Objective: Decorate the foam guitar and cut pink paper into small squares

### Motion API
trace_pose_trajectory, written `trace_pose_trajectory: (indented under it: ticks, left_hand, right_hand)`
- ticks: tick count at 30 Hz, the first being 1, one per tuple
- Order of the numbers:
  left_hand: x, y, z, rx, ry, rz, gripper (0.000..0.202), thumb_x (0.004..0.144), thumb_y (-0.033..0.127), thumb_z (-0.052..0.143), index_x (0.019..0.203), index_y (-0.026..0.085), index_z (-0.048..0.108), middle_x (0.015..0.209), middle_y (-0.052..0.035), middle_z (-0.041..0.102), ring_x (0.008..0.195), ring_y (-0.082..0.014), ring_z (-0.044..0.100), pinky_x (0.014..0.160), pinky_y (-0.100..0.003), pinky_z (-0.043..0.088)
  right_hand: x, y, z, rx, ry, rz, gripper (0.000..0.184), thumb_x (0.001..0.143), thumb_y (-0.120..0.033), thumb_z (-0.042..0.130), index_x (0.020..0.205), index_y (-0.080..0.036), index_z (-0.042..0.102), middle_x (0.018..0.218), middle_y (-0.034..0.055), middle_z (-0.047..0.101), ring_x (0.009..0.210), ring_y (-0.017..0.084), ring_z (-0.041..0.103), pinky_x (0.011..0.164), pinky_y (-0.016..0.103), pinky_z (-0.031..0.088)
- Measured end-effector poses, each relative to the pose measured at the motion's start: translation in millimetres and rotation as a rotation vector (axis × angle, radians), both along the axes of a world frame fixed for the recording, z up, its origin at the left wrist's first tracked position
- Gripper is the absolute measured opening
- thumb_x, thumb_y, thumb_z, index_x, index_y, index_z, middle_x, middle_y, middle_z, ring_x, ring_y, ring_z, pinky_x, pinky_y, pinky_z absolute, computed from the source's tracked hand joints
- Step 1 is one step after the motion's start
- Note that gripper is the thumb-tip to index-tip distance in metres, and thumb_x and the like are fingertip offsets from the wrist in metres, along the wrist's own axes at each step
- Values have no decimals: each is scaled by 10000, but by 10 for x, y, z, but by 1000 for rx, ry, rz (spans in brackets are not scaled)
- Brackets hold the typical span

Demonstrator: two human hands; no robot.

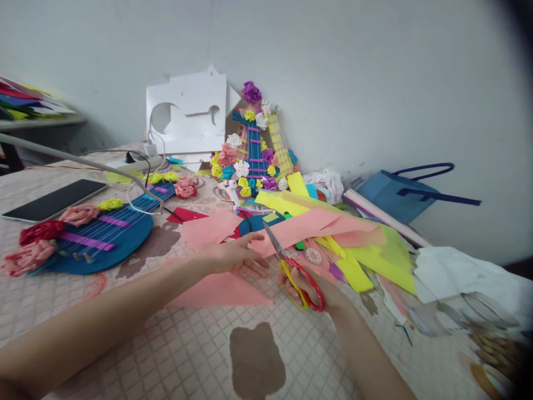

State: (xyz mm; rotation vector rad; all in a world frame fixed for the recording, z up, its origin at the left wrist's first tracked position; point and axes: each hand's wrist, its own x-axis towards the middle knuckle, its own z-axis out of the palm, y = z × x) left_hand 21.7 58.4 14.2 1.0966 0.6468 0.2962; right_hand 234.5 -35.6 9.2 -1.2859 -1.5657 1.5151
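Observation:
My right hand [306, 283] grips scissors [302, 289] with one red and one yellow handle loop, their blades pointing up and to the left. Beside it my left hand [237, 256] is open, fingers spread and holding nothing. Beneath the left hand and forearm lies a pink paper sheet [220, 291]. Another pink piece [212, 226] is just beyond that hand. Past the scissor blades a long pink strip [320, 225] rests across yellow paper [383, 250]. At left is a blue paper guitar [112, 239] with purple bars, strings and crepe flowers.
Decorated paper guitars [256, 147] lean against the wall beside a cut white board [187, 114]. A white glue gun [230, 191] stands near them. A tablet [56, 199], cables and a power strip [139, 163] are at left. A blue bag [395, 194] and white plastic [462, 272] lie right.

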Motion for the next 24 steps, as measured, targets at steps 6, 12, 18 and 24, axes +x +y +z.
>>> trace_pose_trajectory:
  ticks: [6,12,18,24]
  left_hand:
    - [132,152,48,406,231,74,296,783,329,589,998,138,516,697,-63,697,569,-139,651,574,-254,515]
    - [302,386,142,1217,721,43,206,798,277,537,956,161,599,875,-80,693,793,-203,654,681,-289,491]
    - [635,456,-3,1328,910,24,427,697,270,662,1077,109,552,1155,-204,572,1117,-358,507,896,-453,407]
    - [693,751,-56,1233,931,-108,649,574,372,729,1135,124,516,1019,-126,648,918,-280,616,694,-305,483]
  right_hand:
    - [153,-24,122,28,2,-47,570,764,-731,398,823,-192,571,516,-38,423,414,100,368,406,239,314]
    - [371,-36,173,163,102,-151,559,813,-697,364,844,-183,583,532,-24,450,420,97,379,412,232,308]
    - [446,48,37,119,234,-80,585,799,-715,371,867,-170,575,527,-35,429,411,84,362,410,222,291]
    - [432,70,-22,81,211,-64,583,746,-754,408,851,-203,565,522,-34,438,411,97,360,407,232,297]
